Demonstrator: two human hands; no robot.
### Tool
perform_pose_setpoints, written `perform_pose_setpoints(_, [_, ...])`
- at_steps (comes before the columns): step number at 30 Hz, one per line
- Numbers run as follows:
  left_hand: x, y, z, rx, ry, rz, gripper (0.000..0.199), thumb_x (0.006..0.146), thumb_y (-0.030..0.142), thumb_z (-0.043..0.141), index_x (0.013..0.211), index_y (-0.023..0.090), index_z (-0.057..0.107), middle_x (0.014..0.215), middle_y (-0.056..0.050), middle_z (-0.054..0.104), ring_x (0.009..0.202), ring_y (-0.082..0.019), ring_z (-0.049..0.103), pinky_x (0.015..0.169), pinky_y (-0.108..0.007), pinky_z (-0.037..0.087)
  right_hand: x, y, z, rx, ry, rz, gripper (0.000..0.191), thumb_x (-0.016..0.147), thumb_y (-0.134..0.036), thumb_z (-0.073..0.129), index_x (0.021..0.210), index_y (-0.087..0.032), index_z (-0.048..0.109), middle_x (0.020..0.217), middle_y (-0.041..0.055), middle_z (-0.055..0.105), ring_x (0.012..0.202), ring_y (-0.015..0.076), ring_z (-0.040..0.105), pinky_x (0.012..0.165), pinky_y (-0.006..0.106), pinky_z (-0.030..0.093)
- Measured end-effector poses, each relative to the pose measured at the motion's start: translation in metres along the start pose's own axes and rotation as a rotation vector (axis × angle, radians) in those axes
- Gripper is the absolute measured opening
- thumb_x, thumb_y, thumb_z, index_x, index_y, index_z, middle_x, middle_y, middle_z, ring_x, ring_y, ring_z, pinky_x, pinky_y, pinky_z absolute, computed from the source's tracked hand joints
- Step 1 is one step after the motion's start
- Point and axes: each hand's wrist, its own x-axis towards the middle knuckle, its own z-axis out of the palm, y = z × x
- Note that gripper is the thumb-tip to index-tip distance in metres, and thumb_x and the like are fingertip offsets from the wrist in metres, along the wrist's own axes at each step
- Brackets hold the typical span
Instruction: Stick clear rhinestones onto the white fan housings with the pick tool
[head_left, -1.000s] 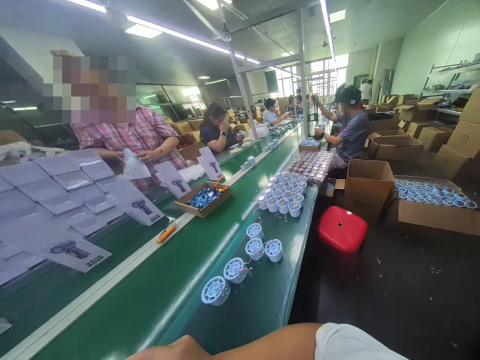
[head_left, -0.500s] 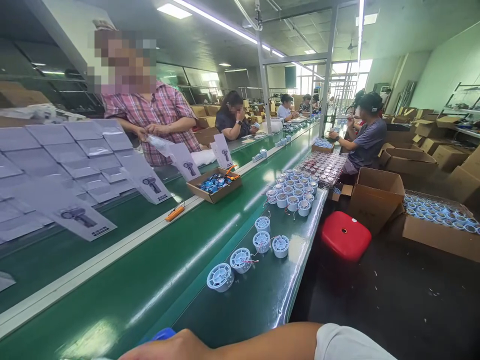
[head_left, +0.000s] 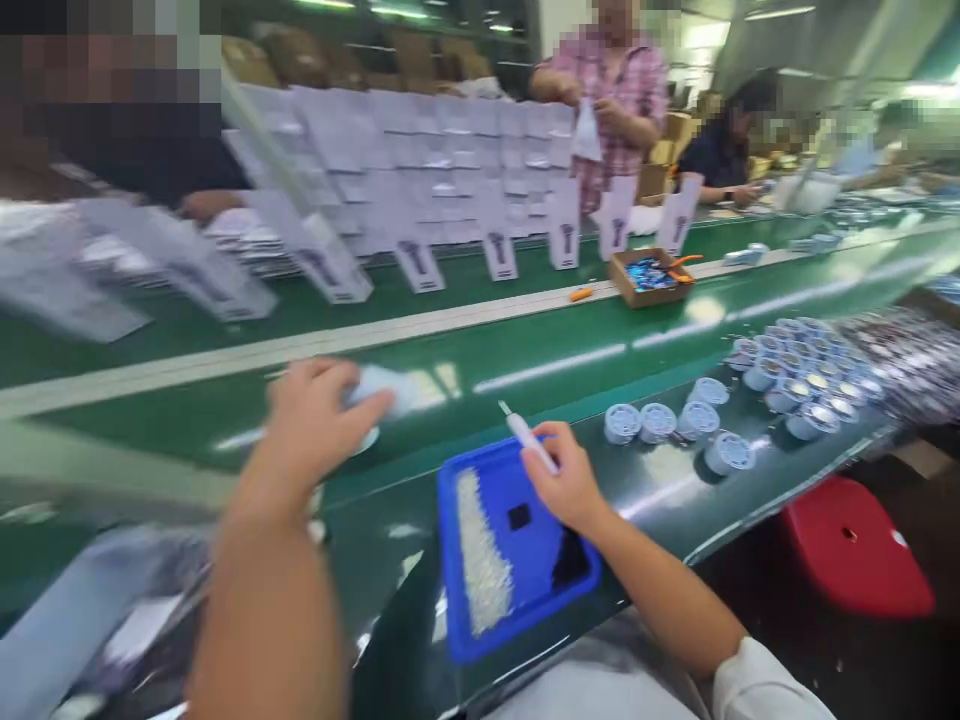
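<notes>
My left hand (head_left: 311, 425) reaches out over the green conveyor belt (head_left: 525, 350) and its fingers close on a pale round part (head_left: 379, 390); blur hides the detail. My right hand (head_left: 571, 480) holds a thin white pen-like tool (head_left: 525, 433) with its tip pointing up and left. It hovers over a blue tray (head_left: 517, 545) at the near edge. The tray holds a strip of small white bits and two dark squares.
Several white round fan parts (head_left: 660, 422) sit on the belt to the right, a denser group (head_left: 795, 365) beyond. A cardboard box (head_left: 649, 276) of blue parts and white product cards (head_left: 420, 265) lie across the belt. Other people work opposite. A red stool (head_left: 855, 545) stands at right.
My view has swung left and down. Both my hands and the blue tray have come into view; my left hand now reaches onto the belt.
</notes>
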Motion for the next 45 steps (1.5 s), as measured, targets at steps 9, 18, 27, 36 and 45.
perform_pose_setpoints(9, [0.057,-0.007,0.061,-0.346,-0.036,0.103,0.033,0.086,0.010,0.063,0.069,0.015,0.036,0.085,-0.003,0.039,0.082,-0.012,0.038,0.083,-0.026,0.034,0.015,0.018,0.008,-0.015,0.045,-0.456,0.008,0.086,-0.017,0.064,0.090,-0.011,0.059,0.080,0.0044,0.061,0.066,0.0065,0.060,0.061,0.015,0.050])
perform_pose_setpoints(18, [0.087,-0.028,0.072,-0.354,-0.127,0.126,0.037,0.085,0.006,0.061,0.069,0.015,0.029,0.086,-0.004,0.036,0.077,-0.012,0.032,0.076,-0.030,0.032,0.026,0.032,0.025,-0.063,-0.270,-0.437,0.016,0.097,-0.012,0.053,0.112,-0.017,0.054,0.097,0.0076,0.065,0.081,0.0103,0.070,0.072,0.019,0.058])
perform_pose_setpoints(27, [0.091,-0.035,0.066,-0.361,-0.118,0.118,0.037,0.085,0.006,0.061,0.070,0.015,0.028,0.089,-0.004,0.038,0.074,-0.012,0.030,0.075,-0.031,0.031,0.029,0.032,0.024,-0.187,-0.299,-0.441,0.019,0.098,-0.010,0.050,0.115,-0.019,0.051,0.098,0.0070,0.066,0.084,0.0113,0.070,0.075,0.025,0.059])
perform_pose_setpoints(36, [0.087,-0.030,0.061,-0.333,-0.122,0.152,0.033,0.085,0.009,0.062,0.073,0.014,0.031,0.094,-0.008,0.040,0.084,-0.015,0.042,0.078,-0.033,0.035,0.029,0.010,0.019,-0.552,-0.174,-0.721,0.009,0.095,-0.015,0.054,0.093,-0.016,0.045,0.079,0.0017,0.056,0.069,0.0087,0.054,0.062,0.019,0.046])
perform_pose_setpoints(45, [0.083,-0.021,0.060,-0.350,-0.152,0.196,0.031,0.087,0.012,0.060,0.074,0.014,0.032,0.098,-0.009,0.041,0.087,-0.014,0.042,0.080,-0.030,0.039,0.041,0.032,-0.015,-0.549,0.150,-0.564,0.008,0.097,-0.016,0.054,0.093,-0.016,0.047,0.080,0.0020,0.054,0.065,0.0088,0.054,0.061,0.022,0.045])
